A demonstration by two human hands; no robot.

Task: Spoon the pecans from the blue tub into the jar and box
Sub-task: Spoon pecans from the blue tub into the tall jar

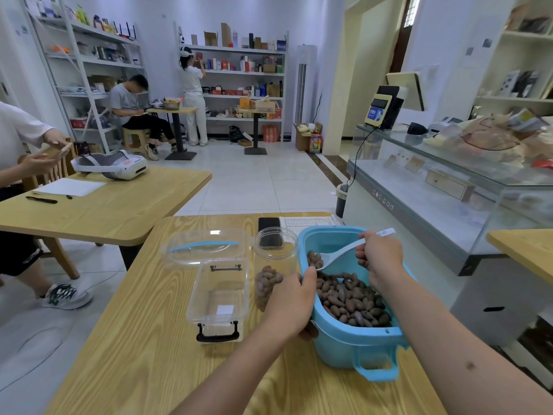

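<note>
Left hand (291, 304): grips blue plastic tub (353, 342) rim, lower centre.
Right hand (380, 254): grips white spoon (338, 255) above glossy brown pecans (350, 301).
Jar (273, 265): clear, round, part-filled.
Box (220, 292): clear, rectangular.

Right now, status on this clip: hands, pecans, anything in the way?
Left hand grips tub rim. Right hand holds spoon, loaded, over pecans. Jar part filled, box empty. Path clear.

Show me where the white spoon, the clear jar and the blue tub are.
white spoon (344, 253), head view, on its handle.
clear jar (275, 256), head view, on its wall.
blue tub (350, 345), head view, on its outer wall.
</note>
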